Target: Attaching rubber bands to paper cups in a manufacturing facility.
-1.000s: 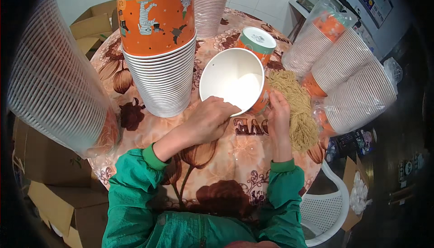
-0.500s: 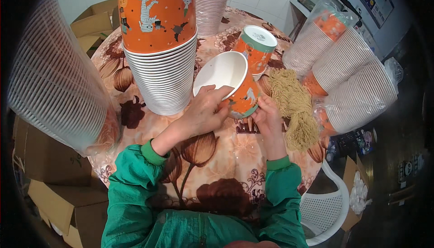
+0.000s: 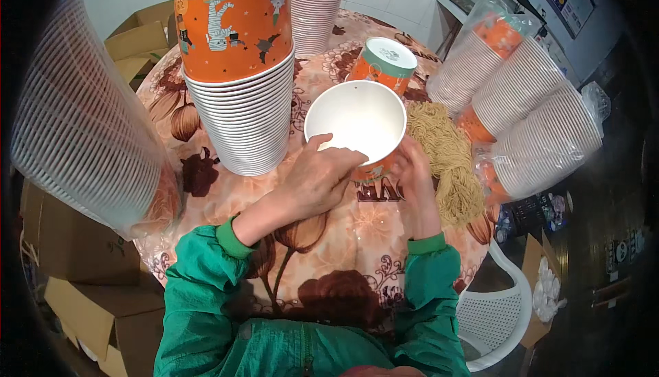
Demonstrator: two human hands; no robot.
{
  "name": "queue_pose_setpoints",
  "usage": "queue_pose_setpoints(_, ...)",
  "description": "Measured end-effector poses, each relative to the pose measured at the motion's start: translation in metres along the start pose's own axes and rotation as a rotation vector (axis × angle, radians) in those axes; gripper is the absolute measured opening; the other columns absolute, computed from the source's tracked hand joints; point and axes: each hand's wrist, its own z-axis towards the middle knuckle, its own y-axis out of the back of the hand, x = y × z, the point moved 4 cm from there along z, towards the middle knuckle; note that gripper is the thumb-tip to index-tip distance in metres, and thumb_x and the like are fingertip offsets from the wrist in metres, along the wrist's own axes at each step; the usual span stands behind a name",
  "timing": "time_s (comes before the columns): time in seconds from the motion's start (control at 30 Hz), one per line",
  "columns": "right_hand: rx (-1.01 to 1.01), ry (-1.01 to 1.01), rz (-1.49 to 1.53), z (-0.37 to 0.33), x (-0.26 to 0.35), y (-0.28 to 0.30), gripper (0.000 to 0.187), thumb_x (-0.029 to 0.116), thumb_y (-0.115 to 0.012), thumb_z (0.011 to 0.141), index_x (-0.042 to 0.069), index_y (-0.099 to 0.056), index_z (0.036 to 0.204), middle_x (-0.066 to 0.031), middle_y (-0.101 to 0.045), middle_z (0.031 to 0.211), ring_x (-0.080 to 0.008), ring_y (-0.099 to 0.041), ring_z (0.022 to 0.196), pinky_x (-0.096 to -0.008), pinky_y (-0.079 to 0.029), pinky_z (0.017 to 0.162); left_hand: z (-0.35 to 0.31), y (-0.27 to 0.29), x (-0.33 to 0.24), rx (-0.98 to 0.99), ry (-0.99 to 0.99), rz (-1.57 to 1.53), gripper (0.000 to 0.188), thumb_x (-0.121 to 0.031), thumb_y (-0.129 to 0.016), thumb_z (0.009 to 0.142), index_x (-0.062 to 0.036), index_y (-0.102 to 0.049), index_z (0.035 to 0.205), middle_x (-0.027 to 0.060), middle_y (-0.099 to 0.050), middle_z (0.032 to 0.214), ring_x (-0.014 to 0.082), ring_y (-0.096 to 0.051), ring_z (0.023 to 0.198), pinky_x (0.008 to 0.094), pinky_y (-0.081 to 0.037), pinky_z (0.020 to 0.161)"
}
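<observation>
An orange paper tub [image 3: 353, 117] with a white inside is between my hands above the table, its open mouth tipped toward me. My left hand [image 3: 317, 179] grips its near rim, with fingers over the edge. Against the tub's right side rests my right hand [image 3: 416, 178], its fingers curled round the wall and partly blurred. Just behind stands an upturned tub [image 3: 386, 68] with a green band and white base. To the left rises a tall stack of nested tubs [image 3: 237, 112], the top one printed with a mummy and a bat.
A bundle of tan yarn [image 3: 449, 171] lies right of my hands. Bagged tub stacks [image 3: 535, 123] lean at the right, and another bagged stack [image 3: 86, 130] at the left. A farther stack [image 3: 318, 9] stands behind. Cardboard boxes [image 3: 89, 240] and a white chair [image 3: 498, 315] flank the table.
The tub has turned so that its mouth faces up toward me, hiding most of its printed side. My right hand has moved up from its base along the side.
</observation>
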Motion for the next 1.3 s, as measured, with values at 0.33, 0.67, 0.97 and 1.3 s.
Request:
queue_pose_setpoints(0.33, -0.059, 0.316, -0.43, -0.024, 0.051, -0.041, 0.042, 0.022, -0.054, 0.106, -0.002, -0.051, 0.141, -0.008, -0.063, 0.124, -0.0138, -0.06, 0.113, -0.0297, -0.049, 0.097, 0.0, 0.003, -0.016, 0.231, -0.16, 0.285, 0.03, -0.002, -0.072, 0.066, -0.0092, -0.069, 0.096, 0.002, -0.062, 0.087, 0.0213, -0.063, 0.095, 0.0608, -0.028, 0.117)
queue_pose_setpoints(0.67, 0.088, 0.194, -0.261, -0.014, 0.029, -0.033, 0.047, 0.011, -0.042, 0.106, -0.005, -0.042, 0.15, -0.0176, -0.056, 0.144, -0.0231, -0.059, 0.128, -0.0354, -0.047, 0.108, 0.001, 0.007, -0.012, 0.232, -0.083, 0.104, 0.024, -0.003, -0.07, 0.071, -0.0037, -0.064, 0.095, 0.0101, -0.06, 0.098, 0.0301, -0.059, 0.101, 0.0473, -0.046, 0.099)
queue_pose_setpoints(0.97, 0.041, 0.219, -0.27, -0.014, 0.024, -0.036, 0.053, 0.029, -0.037, 0.111, -0.005, -0.039, 0.152, -0.0164, -0.051, 0.149, -0.0233, -0.053, 0.135, -0.0369, -0.042, 0.113, 0.006, 0.009, 0.005, 0.192, -0.094, 0.002, 0.014, -0.017, -0.073, 0.084, -0.0049, -0.067, 0.088, 0.0085, -0.061, 0.089, 0.0279, -0.058, 0.097, 0.0437, -0.045, 0.086)
queue_pose_setpoints(1.3, -0.133, 0.261, 0.074, -0.022, -0.019, -0.055, 0.071, 0.059, -0.024, 0.108, 0.002, -0.05, 0.143, -0.0089, -0.06, 0.137, -0.02, -0.055, 0.129, -0.0376, -0.041, 0.11, 0.001, 0.004, -0.013, 0.023, -0.069, 0.21, 0.018, -0.018, -0.075, 0.084, -0.0057, -0.063, 0.078, 0.0078, -0.061, 0.077, 0.0276, -0.061, 0.08, 0.0421, -0.049, 0.072)
